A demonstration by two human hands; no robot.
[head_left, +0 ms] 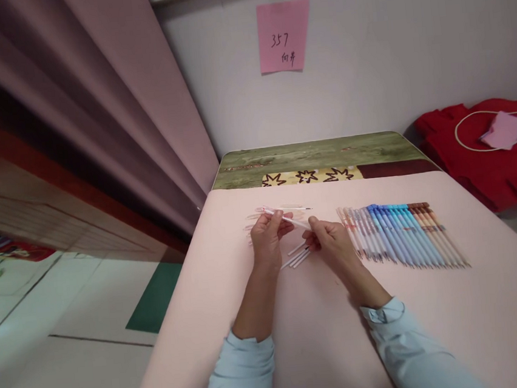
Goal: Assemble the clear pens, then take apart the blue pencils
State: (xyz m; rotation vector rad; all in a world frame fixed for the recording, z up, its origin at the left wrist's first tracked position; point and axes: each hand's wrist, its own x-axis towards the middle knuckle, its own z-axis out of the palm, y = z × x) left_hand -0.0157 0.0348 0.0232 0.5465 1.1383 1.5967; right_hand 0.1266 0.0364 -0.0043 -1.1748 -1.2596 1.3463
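Note:
My left hand (265, 237) and my right hand (332, 240) hold a slim white pen (295, 220) between them, slanting over the table. The left fingers pinch its barrel near the far-left end, while the right thumb and fingers close on the other end. Whether it is one piece or two joined parts cannot be made out. Under the hands lie several thin white sticks with dark tips, like pen refills (299, 258). Pale, see-through pen pieces (252, 217) lie behind and beside my left hand, partly covered by it.
A neat row of assembled pens (402, 238), white, blue and brown, lies to the right on the pink tabletop (318, 334). A green patterned surface (318, 151) borders the back. Red cloth (465, 156) sits at the right; a mauve curtain (139, 95) hangs at the left.

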